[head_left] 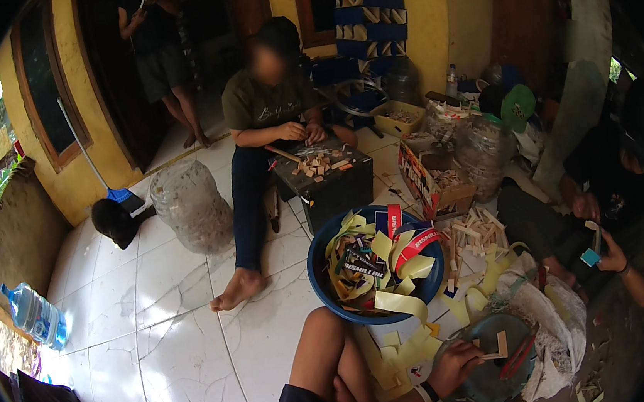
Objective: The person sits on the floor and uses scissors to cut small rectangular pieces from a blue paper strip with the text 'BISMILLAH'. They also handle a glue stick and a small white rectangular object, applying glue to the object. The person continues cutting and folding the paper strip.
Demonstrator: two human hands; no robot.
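Note:
At the lower right, my left hand (455,364) is closed on a small pale wooden piece (502,344) that looks L-shaped. A wristband circles that wrist. The piece is over a round grey-green surface (476,388), where a red-handled tool (517,359) lies just beyond it. My right hand is not in view. Close by, a blue basin (316,283) holds yellow paper strips and printed red and black card scraps. More yellow scraps (395,357) lie between my bent leg (317,349) and the round surface.
Small wooden sticks (476,233) are heaped beyond the basin. A seated person (267,113) handles small pieces over a black box (337,196). At right another person (608,189) holds a teal-ended piece. A white sack (559,333), bulging clear bag (191,206) and water jug (37,315) surround us.

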